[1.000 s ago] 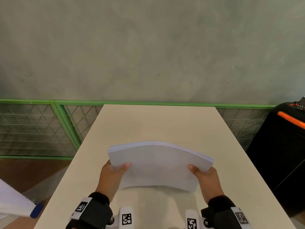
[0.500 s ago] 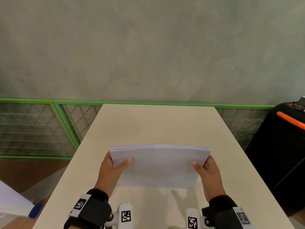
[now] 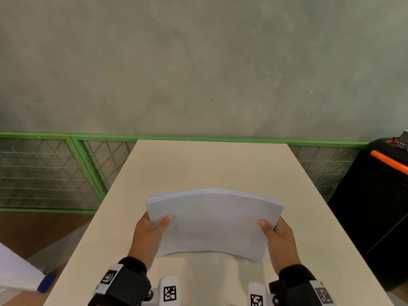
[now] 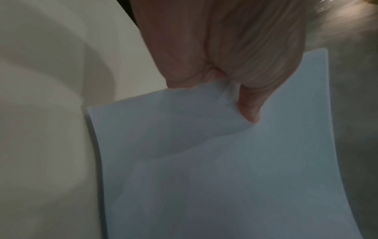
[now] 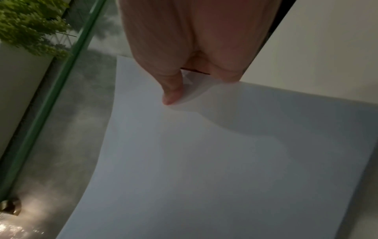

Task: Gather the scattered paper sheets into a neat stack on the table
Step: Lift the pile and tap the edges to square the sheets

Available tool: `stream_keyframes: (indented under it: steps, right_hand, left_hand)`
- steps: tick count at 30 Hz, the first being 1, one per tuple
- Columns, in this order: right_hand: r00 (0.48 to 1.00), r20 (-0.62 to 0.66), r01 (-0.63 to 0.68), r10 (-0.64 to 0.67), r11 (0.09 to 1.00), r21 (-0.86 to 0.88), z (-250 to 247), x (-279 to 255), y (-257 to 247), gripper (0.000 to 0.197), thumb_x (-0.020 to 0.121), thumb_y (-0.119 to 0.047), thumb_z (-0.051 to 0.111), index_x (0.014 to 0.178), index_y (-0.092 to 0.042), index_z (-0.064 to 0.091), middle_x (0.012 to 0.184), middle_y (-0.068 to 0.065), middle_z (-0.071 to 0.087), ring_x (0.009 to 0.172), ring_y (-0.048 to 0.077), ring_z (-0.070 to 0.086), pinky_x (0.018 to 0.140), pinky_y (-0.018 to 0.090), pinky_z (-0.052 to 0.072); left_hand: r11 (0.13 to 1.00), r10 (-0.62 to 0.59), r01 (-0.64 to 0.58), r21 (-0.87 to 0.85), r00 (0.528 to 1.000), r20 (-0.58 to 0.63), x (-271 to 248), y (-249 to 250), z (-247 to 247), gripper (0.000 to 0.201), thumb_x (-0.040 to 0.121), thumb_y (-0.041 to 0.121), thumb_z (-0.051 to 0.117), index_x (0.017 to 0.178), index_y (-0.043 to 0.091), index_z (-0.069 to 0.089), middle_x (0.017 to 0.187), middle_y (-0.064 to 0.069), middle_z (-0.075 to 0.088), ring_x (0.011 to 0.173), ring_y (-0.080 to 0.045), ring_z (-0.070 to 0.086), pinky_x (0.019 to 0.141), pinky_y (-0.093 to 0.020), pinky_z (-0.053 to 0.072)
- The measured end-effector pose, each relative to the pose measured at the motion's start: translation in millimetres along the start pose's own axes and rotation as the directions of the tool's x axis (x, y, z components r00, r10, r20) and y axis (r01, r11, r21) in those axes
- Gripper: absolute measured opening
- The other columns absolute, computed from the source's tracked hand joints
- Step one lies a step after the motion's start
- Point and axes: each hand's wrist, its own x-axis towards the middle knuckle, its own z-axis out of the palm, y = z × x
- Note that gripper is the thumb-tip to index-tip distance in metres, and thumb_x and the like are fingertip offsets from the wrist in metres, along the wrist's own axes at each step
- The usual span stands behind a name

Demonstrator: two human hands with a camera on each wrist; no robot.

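Both hands pinching paper stack: left hand at 9 o'clock, right hand at 3 | sheets bowing above table | risking fanning, slipping out, uneven edges if squeezing harder

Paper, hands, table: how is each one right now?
paper stack: gathered, bowed upward in the middle, gripped at both short sides.
left hand: grips the stack's left side, thumb on top.
right hand: grips the stack's right side, thumb on top.
table: bare where it shows; whether the stack's lower edge touches it is unclear.
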Motion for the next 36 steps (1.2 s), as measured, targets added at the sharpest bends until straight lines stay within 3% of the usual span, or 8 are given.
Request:
stream_keyframes:
  steps: [7,10,15,20,25,31,33,36]
  right_hand:
    - [0.992,-0.019,0.121,-0.121,0.993,-0.013,-1,-1,-19,0.030,0.081,-0.014,0.064,0.108,-0.013,0.053,0.097,0.007,0.061,0.085,0.021,0.057,0.068,0.029,0.045]
    - [0.993,-0.063,0.102,-0.098,0.993,0.064,2,-2,-34,0.022,0.085,-0.019,0.057,0.106,-0.013,0.053,0.090,-0.001,0.056,0.077,0.014,0.052,0.062,0.025,0.040]
    - [0.992,-0.128,0.003,0.011,0.993,0.114,8,4,-45,0.016,0.088,-0.007,0.044,0.085,-0.010,0.059,0.085,0.002,0.054,0.073,0.015,0.047,0.059,0.026,0.037]
    - [0.990,-0.133,-0.030,0.048,0.990,0.135,11,5,-51,0.017,0.088,-0.008,0.044,0.090,-0.004,0.060,0.083,0.003,0.054,0.070,0.014,0.047,0.059,0.026,0.037]
    - [0.986,-0.143,-0.065,0.082,0.991,0.120,15,3,-53,0.016,0.076,-0.020,0.053,0.083,-0.007,0.060,0.080,0.002,0.055,0.071,0.017,0.047,0.059,0.027,0.036]
    - [0.989,-0.118,-0.070,0.084,0.991,0.118,13,2,-55,0.015,0.087,-0.012,0.046,0.084,-0.008,0.059,0.083,0.005,0.054,0.071,0.016,0.047,0.059,0.027,0.036]
    - [0.996,-0.070,-0.045,0.052,0.994,0.096,10,-1,-53,0.012,0.088,-0.014,0.049,0.088,-0.006,0.059,0.083,0.004,0.055,0.071,0.016,0.049,0.059,0.027,0.037]
    - [1.000,0.004,0.002,-0.002,1.000,-0.010,5,-4,-47,0.023,0.073,-0.026,0.067,0.092,-0.016,0.059,0.090,0.003,0.061,0.078,0.019,0.055,0.064,0.028,0.043]
  left_hand:
    - [0.996,0.086,-0.084,0.023,0.993,-0.076,-8,36,12,0.041,0.064,0.051,0.058,0.078,0.012,0.057,0.076,-0.003,0.055,0.070,-0.020,0.049,0.062,-0.029,0.036]
    - [0.999,0.038,-0.039,-0.004,0.986,-0.160,-2,43,16,0.035,0.086,0.034,0.054,0.077,0.000,0.052,0.077,-0.011,0.042,0.072,-0.023,0.038,0.061,-0.031,0.028]
    - [0.999,-0.025,0.019,-0.034,0.982,-0.186,-5,46,21,0.011,0.086,0.015,0.049,0.082,0.006,0.054,0.074,-0.004,0.051,0.067,-0.021,0.044,0.057,-0.027,0.032]
    - [1.000,-0.003,-0.003,-0.026,0.980,-0.198,-6,50,23,0.013,0.088,0.017,0.048,0.090,0.006,0.055,0.079,0.000,0.055,0.069,-0.017,0.047,0.058,-0.028,0.035]
    - [1.000,-0.026,0.027,0.004,0.985,-0.172,-7,45,19,0.012,0.086,0.017,0.051,0.074,0.018,0.055,0.082,-0.001,0.053,0.074,-0.019,0.045,0.060,-0.028,0.035]
    - [1.000,-0.015,0.014,-0.011,0.992,-0.122,-6,45,14,0.011,0.086,0.024,0.053,0.077,0.018,0.055,0.083,-0.001,0.052,0.074,-0.019,0.045,0.061,-0.029,0.034]
    - [1.000,0.027,-0.026,0.008,0.998,-0.050,-10,42,12,0.014,0.078,0.029,0.063,0.082,0.020,0.055,0.084,0.000,0.054,0.073,-0.017,0.049,0.060,-0.027,0.040]
    - [0.996,0.075,-0.078,0.051,0.996,0.054,-12,28,1,0.045,0.049,0.033,0.075,0.089,0.021,0.057,0.087,-0.002,0.061,0.073,-0.012,0.060,0.058,-0.018,0.050]
